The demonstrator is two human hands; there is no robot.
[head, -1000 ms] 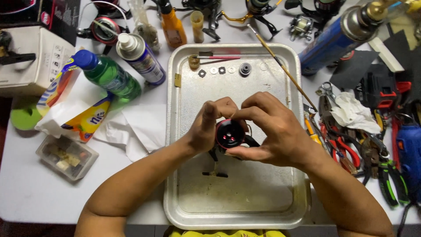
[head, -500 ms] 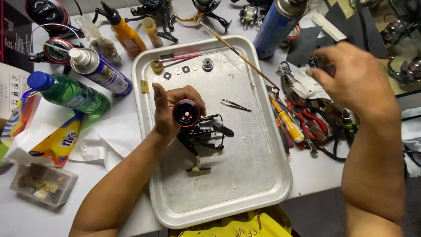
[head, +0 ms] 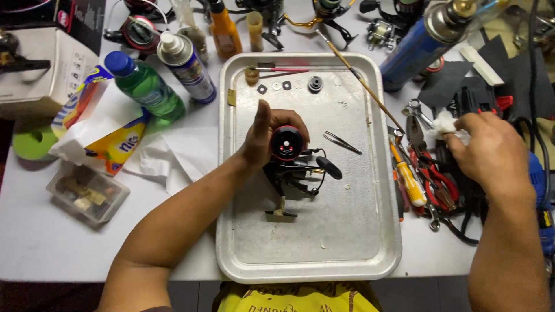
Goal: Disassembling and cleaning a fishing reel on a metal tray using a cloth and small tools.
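Here left hand (head: 260, 138) grip closed round reel (head: 287, 151) mid-tray (head: 370, 254); right hand (head: 491, 153) pinching white rag (head: 446, 124) past tray edge

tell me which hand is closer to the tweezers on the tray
Left. The left hand holds the black fishing reel over the metal tray, just left of the tweezers. The right hand is off the tray, over the tools, on a white cloth.

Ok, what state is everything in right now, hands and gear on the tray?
Left hand: gripping the fishing reel, held above the metal tray.
Right hand: off the tray, fingers on a white rag.
Tweezers: lying loose on the tray.
Green bottle: capped, lying tilted.
Spray can: capped.
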